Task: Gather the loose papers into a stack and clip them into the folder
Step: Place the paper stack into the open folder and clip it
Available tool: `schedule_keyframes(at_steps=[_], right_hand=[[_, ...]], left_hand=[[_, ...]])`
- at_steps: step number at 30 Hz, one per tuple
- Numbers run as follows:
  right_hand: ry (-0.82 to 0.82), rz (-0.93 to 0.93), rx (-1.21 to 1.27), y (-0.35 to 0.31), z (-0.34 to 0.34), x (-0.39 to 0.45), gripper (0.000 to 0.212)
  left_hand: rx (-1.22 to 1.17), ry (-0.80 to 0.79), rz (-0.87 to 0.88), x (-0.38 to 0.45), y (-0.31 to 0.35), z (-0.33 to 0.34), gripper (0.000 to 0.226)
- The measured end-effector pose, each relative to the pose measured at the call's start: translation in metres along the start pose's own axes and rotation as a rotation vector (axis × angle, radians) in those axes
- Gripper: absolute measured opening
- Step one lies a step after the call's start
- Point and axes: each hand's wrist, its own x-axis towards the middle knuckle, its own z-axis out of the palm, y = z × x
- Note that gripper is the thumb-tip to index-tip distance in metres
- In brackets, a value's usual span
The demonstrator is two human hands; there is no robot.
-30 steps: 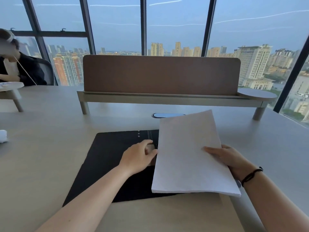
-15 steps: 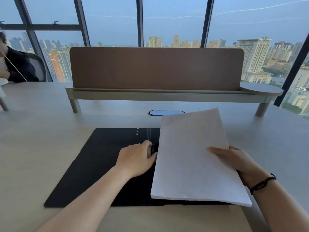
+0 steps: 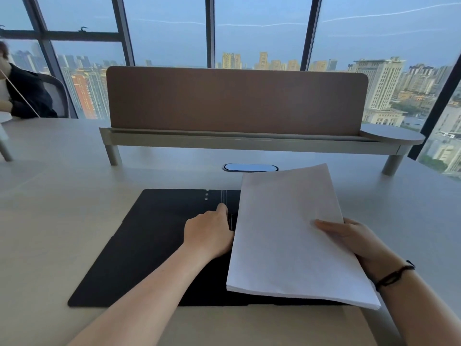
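Now right hand (image 3: 349, 236) gripping paper stack (image 3: 287, 236), left hand (image 3: 209, 233) on folder (image 3: 149, 245)

Folder (image 3: 139, 250): matte black, plain; three small pale dots nr spine.
Paper stack (image 3: 287, 236): white, unprinted, faint grey shading at edges.
Bench (image 3: 62, 208): pale beige, no pattern.
Divider panel (image 3: 234, 101): flat brown; rail below grey-beige.
Wristband (image 3: 394, 274): black, on right wrist.
Oval grommet (image 3: 250, 167): black rim, light blue-grey centre.
Window frames (image 3: 122, 31): dark grey; sky blue.
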Motion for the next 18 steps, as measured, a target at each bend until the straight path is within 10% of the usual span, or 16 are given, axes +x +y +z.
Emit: schedule_keyframes(at_steps=[18], right_hand=[[-0.064, 0.048, 0.014, 0.007, 0.015, 0.006, 0.018]], left_hand=[[-0.543, -0.284, -0.039, 0.005, -0.03, -0.021, 0.023]])
